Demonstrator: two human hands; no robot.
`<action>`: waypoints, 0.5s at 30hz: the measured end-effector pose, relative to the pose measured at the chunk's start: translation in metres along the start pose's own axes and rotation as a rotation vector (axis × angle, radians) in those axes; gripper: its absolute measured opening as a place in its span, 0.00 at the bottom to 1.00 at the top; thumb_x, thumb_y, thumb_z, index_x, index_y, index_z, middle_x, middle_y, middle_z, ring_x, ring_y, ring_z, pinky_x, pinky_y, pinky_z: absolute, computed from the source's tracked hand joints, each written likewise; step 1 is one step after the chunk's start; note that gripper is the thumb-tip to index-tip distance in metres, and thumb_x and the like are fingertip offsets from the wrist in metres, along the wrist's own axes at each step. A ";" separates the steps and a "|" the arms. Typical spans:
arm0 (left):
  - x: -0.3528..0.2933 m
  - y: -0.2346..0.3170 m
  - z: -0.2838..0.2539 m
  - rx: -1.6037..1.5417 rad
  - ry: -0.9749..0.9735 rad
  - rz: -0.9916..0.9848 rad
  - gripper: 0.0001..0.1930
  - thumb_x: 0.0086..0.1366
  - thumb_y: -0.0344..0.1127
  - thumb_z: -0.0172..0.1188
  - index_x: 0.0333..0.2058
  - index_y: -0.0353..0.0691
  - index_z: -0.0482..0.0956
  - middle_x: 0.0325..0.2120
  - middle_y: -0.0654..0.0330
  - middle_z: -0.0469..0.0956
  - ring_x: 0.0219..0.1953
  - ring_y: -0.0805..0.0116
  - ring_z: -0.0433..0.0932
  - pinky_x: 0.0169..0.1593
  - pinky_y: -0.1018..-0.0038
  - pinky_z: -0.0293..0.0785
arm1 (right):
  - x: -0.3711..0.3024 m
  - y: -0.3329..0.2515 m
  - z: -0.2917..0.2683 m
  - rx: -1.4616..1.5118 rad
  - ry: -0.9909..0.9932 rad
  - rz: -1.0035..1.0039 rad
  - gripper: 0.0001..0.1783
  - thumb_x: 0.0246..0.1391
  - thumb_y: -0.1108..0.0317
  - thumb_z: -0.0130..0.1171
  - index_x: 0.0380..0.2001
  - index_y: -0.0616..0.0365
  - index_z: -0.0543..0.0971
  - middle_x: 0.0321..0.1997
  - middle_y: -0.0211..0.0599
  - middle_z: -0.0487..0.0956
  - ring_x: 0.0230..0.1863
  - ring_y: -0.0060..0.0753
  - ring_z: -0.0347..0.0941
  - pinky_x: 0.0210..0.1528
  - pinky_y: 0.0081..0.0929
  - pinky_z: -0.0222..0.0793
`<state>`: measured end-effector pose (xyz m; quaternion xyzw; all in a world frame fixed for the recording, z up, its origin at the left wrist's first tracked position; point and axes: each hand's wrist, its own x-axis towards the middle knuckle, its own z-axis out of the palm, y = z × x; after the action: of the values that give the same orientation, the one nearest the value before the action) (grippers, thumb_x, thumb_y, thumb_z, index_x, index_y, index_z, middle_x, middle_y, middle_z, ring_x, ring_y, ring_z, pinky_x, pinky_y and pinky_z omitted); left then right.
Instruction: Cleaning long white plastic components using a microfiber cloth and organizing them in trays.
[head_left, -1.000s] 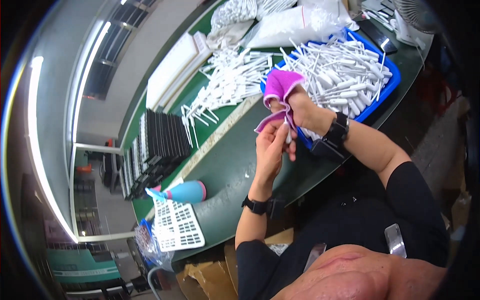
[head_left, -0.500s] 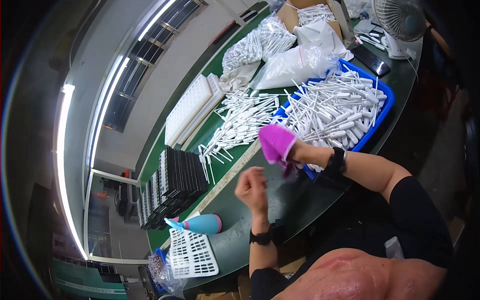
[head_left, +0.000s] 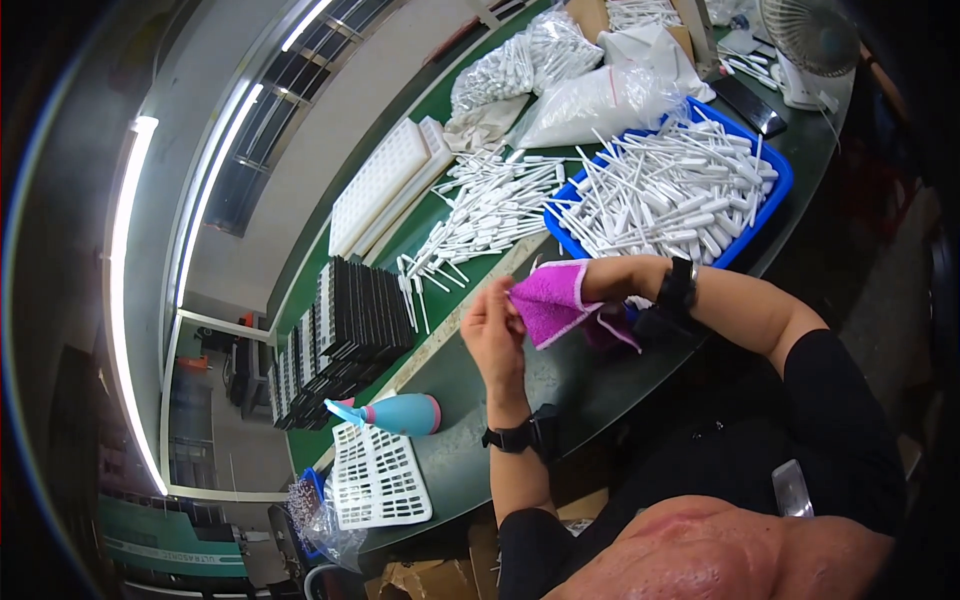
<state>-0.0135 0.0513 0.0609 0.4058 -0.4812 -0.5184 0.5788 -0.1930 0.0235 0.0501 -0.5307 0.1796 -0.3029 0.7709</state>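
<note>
A purple cloth (head_left: 548,308) with a pale edge covers my right hand (head_left: 598,280), hiding its fingers and anything under the cloth. It hangs in folds over the dark table top, just in front of the blue tray. My left hand (head_left: 494,325) is closed, its curled fingertips against the left corner of the cloth. Whether a small piece is also pinched there is too blurred to tell. Behind the cloth, the blue tray (head_left: 783,190) is heaped with white plastic droppers (head_left: 680,190). More loose droppers (head_left: 490,205) lie in a pile on the green mat.
Stacked black trays (head_left: 355,325) stand on the left, near white perforated blocks (head_left: 385,185). A blue spray bottle (head_left: 402,414) lies on a white slotted rack (head_left: 380,480). Stuffed clear bags (head_left: 600,105), a phone (head_left: 748,106) and a fan (head_left: 808,38) are at the back.
My left hand has risen and met the edge of the purple cloth. The cloth on my right hand has opened out and hangs lower. The whole view has shifted slightly.
</note>
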 end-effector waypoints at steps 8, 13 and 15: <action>0.018 0.036 -0.009 -0.103 0.191 0.102 0.11 0.66 0.38 0.52 0.32 0.34 0.73 0.15 0.67 0.68 0.14 0.80 0.67 0.16 0.87 0.58 | -0.034 -0.012 0.028 -0.647 0.202 -0.174 0.18 0.62 0.56 0.45 0.39 0.60 0.75 0.32 0.31 0.77 0.33 0.19 0.71 0.34 0.22 0.67; 0.026 0.037 0.022 -0.067 0.061 0.166 0.12 0.66 0.38 0.52 0.32 0.34 0.73 0.15 0.67 0.68 0.15 0.78 0.69 0.17 0.86 0.61 | -0.044 0.007 0.031 -0.744 0.468 -0.150 0.16 0.60 0.58 0.46 0.36 0.61 0.73 0.30 0.42 0.77 0.34 0.38 0.75 0.36 0.33 0.68; 0.038 0.036 0.032 -0.001 0.041 0.243 0.13 0.66 0.39 0.53 0.33 0.33 0.73 0.14 0.67 0.67 0.17 0.79 0.70 0.19 0.86 0.61 | -0.044 0.018 0.029 -0.153 0.506 -0.270 0.15 0.58 0.58 0.47 0.33 0.60 0.74 0.28 0.48 0.77 0.33 0.48 0.75 0.38 0.38 0.67</action>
<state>-0.0374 0.0197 0.1081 0.3548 -0.5148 -0.4362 0.6472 -0.2039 0.0771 0.0424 -0.5143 0.3160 -0.5109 0.6121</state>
